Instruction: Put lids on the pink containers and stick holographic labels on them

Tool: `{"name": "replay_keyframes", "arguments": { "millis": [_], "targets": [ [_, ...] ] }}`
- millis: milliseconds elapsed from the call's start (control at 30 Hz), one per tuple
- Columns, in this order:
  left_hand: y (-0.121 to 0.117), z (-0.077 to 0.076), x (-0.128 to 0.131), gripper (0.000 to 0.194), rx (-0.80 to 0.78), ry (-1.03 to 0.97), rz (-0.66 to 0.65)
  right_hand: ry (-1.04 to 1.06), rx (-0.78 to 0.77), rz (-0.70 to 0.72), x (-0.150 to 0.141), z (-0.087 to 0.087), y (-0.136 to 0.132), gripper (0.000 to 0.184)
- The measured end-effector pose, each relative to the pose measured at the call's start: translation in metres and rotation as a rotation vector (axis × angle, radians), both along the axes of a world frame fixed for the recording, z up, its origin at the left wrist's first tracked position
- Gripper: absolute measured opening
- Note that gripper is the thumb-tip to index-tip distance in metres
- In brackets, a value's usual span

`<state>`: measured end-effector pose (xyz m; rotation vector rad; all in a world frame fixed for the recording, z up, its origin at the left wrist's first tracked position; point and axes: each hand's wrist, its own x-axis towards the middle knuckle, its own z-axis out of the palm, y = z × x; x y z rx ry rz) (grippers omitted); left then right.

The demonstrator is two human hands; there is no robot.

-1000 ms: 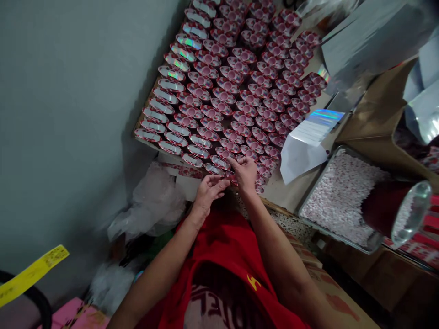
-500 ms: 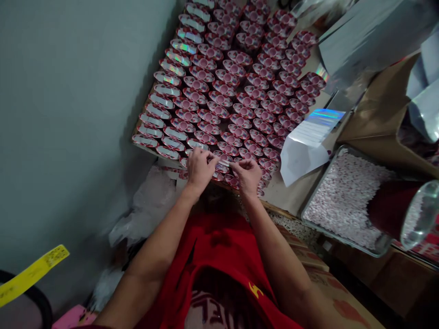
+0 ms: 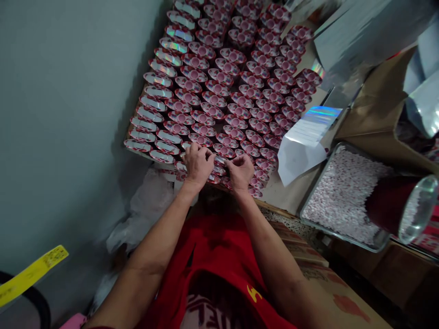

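Observation:
Many small red containers with oval patterned tops stand in tight rows on the table. Those along the left side carry a pale, shiny sticker strip across their tops. At the near edge, my left hand pinches one end of another silvery sticker strip. The fingertips of my right hand are closed at its other end. This strip lies along an oval top between the hands, and the fingers partly hide it. A white backing sheet with shiny strips rests to the right.
A metal tray of small whitish pieces stands at the right, with a dark red cup with a clear rim lying in it. Behind is an open cardboard box. A wall borders the left side.
Between my hands, the strip has come down onto a container top, and my right hand has moved in slightly closer to the left. The whole view has shifted a little.

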<state>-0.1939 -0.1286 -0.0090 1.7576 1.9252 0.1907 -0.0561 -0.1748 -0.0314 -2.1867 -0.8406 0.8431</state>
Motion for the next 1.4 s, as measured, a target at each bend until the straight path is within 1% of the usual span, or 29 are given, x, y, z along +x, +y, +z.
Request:
{"name": "replay_keyframes", "arguments": {
  "millis": [200,267,333,367,467,533,600,667,700,733,767,800,867,900,933,967,1033,1100,1133,1200,1300,1333,1400],
  "targets": [
    [0.002,-0.002,0.001,0.011,0.017,0.019,-0.014,-0.064,-0.075,0.035,-0.002,0.007,0.004,0.024],
    [0.004,-0.003,-0.001,0.019,0.041,0.042,0.013,-0.13,-0.114,0.078,-0.001,0.009,0.005,0.029],
    [0.009,-0.004,-0.004,0.037,0.056,0.073,0.071,-0.188,-0.191,0.141,0.002,0.011,0.008,0.032],
    [0.013,-0.004,-0.006,0.041,0.052,0.087,0.085,-0.19,-0.236,0.175,0.003,0.012,0.01,0.032],
    [0.029,0.002,-0.006,0.033,0.037,0.102,0.049,-0.135,-0.321,0.218,0.01,0.015,0.016,0.029],
    [0.041,0.013,0.006,0.028,0.035,0.033,0.006,-0.038,-0.311,0.236,0.018,0.018,0.016,0.03],
    [0.056,0.028,0.036,0.023,0.012,-0.125,-0.024,0.117,-0.273,0.269,0.034,0.025,0.009,0.031],
    [0.073,0.041,0.084,0.025,-0.026,-0.284,-0.043,0.243,-0.219,0.277,0.061,0.034,-0.002,0.033],
    [0.082,0.045,0.114,0.03,-0.019,-0.315,-0.058,0.265,-0.191,0.255,0.077,0.04,-0.008,0.034],
    [0.093,0.049,0.145,0.036,-0.035,-0.288,-0.099,0.257,-0.161,0.223,0.096,0.047,-0.014,0.035],
    [0.103,0.051,0.177,0.043,-0.089,-0.222,-0.159,0.232,-0.131,0.189,0.115,0.054,-0.019,0.035],
    [0.113,0.051,0.207,0.051,-0.175,-0.155,-0.245,0.201,-0.102,0.162,0.135,0.061,-0.023,0.037],
    [0.128,0.05,0.256,0.062,-0.27,-0.036,-0.34,0.137,-0.042,0.116,0.172,0.075,-0.028,0.039],
    [0.132,0.047,0.273,0.064,-0.304,0.002,-0.372,0.102,-0.011,0.099,0.189,0.081,-0.029,0.04],
    [0.135,0.044,0.285,0.062,-0.315,0.024,-0.387,0.062,0.021,0.085,0.205,0.086,-0.029,0.04],
    [0.134,0.041,0.292,0.055,-0.312,0.028,-0.398,0.009,0.057,0.076,0.22,0.09,-0.026,0.04],
    [0.129,0.032,0.293,0.037,-0.28,-0.017,-0.415,-0.153,0.143,0.104,0.249,0.095,-0.016,0.035],
    [0.12,0.024,0.283,0.024,-0.252,-0.112,-0.426,-0.368,0.24,0.205,0.276,0.096,0.003,0.028],
    [0.116,0.021,0.276,0.023,-0.252,-0.174,-0.43,-0.474,0.276,0.289,0.288,0.095,0.015,0.027],
    [0.109,0.017,0.263,0.024,-0.272,-0.316,-0.417,-0.615,0.293,0.512,0.307,0.091,0.042,0.032],
    [0.106,0.017,0.251,0.025,-0.294,-0.53,-0.397,-0.683,0.254,0.849,0.318,0.082,0.077,0.042],
    [0.106,0.018,0.249,0.025,-0.302,-0.585,-0.393,-0.69,0.244,0.931,0.319,0.079,0.084,0.044],
    [0.107,0.021,0.247,0.027,-0.34,-0.669,-0.369,-0.695,0.237,1.037,0.316,0.072,0.093,0.047]
  ]
}}
